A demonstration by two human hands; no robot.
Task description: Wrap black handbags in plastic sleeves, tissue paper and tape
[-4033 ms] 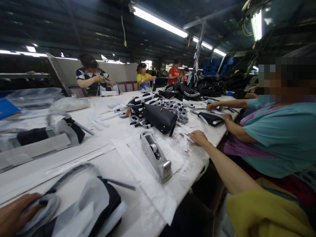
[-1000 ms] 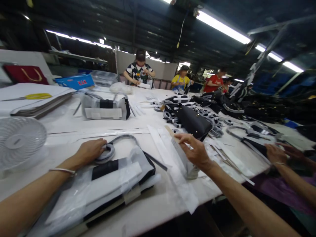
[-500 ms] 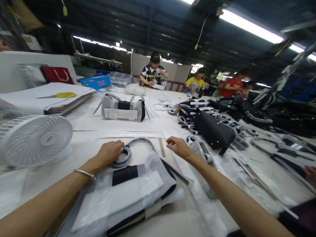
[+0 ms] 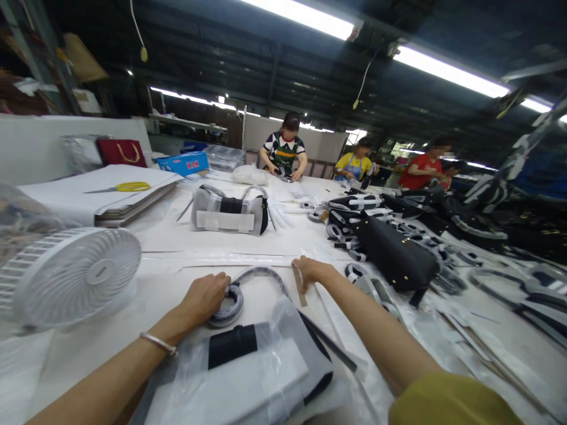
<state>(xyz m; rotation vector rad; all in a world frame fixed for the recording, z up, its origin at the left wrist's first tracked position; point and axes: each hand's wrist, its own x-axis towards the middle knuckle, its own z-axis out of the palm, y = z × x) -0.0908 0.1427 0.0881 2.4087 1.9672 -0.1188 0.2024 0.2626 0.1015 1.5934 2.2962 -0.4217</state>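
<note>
A black handbag [image 4: 248, 366] wrapped in white paper and clear plastic lies flat on the white table [image 4: 186, 236] in front of me. My left hand [image 4: 204, 298] is closed on the wrapped coil of its strap [image 4: 227, 306] near the arched handle [image 4: 261, 274]. My right hand [image 4: 310, 270] rests just right of that handle, fingers curled over a short brown strip of tape [image 4: 299, 290]. A grey tape dispenser [image 4: 376, 290] sits beyond my right forearm.
A white desk fan [image 4: 75, 276] stands at the left. Another wrapped bag [image 4: 230, 213] lies further back, a pile of black bags and wrapped straps [image 4: 390, 248] to the right. Yellow scissors [image 4: 124, 187] lie on stacked boards. Several people work at the far end.
My view swung left, away from the neighbouring worker. My right hand left the tape dispenser and came back beside the bag's handle with a tape strip. My left hand stayed on the strap coil.
</note>
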